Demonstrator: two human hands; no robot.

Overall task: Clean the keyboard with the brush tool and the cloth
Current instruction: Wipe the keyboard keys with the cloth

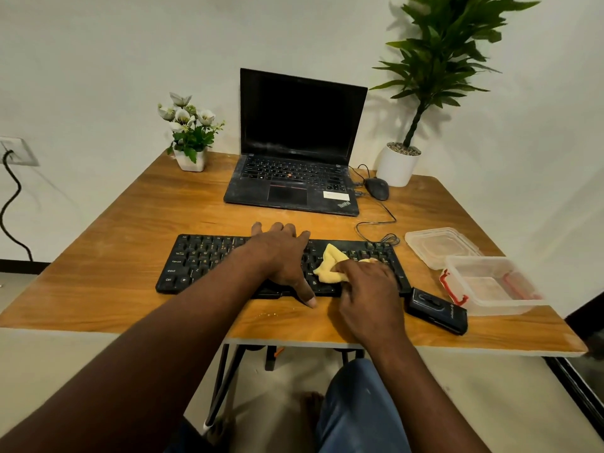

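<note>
A black keyboard (pixel 209 259) lies across the middle of the wooden table (pixel 130 223). My left hand (pixel 282 256) rests flat on its middle, fingers straight and reaching over the far edge, thumb on the near edge. My right hand (pixel 366 282) grips a bunched yellow cloth (pixel 330 261) and holds it against the keys on the keyboard's right part. A black case (pixel 436 310), perhaps the brush tool, lies on the table just right of the keyboard.
An open dark laptop (pixel 294 178) stands behind the keyboard, with a wired mouse (pixel 377 188) to its right. A clear box (pixel 490 286) with red clips and its lid (pixel 441 245) sit at the right. A flower pot (pixel 191 158) and a tall plant (pixel 397 163) stand at the back.
</note>
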